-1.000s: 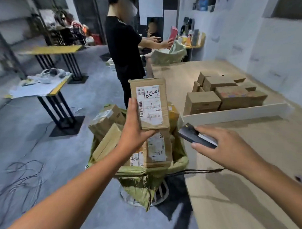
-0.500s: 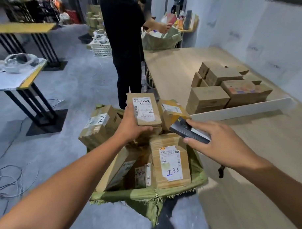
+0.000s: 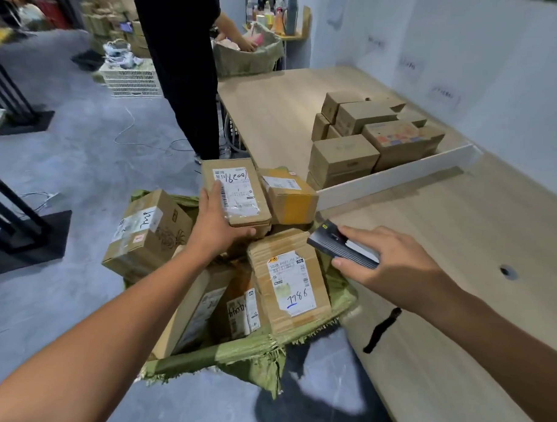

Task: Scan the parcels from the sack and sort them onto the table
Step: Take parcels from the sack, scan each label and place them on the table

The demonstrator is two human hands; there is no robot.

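Note:
My left hand (image 3: 218, 223) grips a flat brown parcel (image 3: 237, 190) with a white label marked 18200, low over the other parcels in the green sack (image 3: 234, 351). My right hand (image 3: 392, 262) holds a dark handheld scanner (image 3: 342, 244) just right of the sack, above the table's edge. Inside the sack lie several cardboard parcels, among them one labelled 1786 (image 3: 289, 280) and a yellow-taped box (image 3: 288, 195). Several sorted boxes (image 3: 362, 134) are stacked on the wooden table (image 3: 459, 233) behind a white divider (image 3: 395, 177).
A person in black (image 3: 184, 65) stands at the table's far end, reaching into a second green sack (image 3: 248, 56). A white crate (image 3: 130, 79) and cables lie on the grey floor. Black-legged tables (image 3: 18, 220) stand at the left. A dark strap (image 3: 382, 329) lies on the table.
My left hand has brought the parcel down from upright at chest height to lie nearly flat on the pile in the sack. The scanner hand stayed beside it. My view tilted down.

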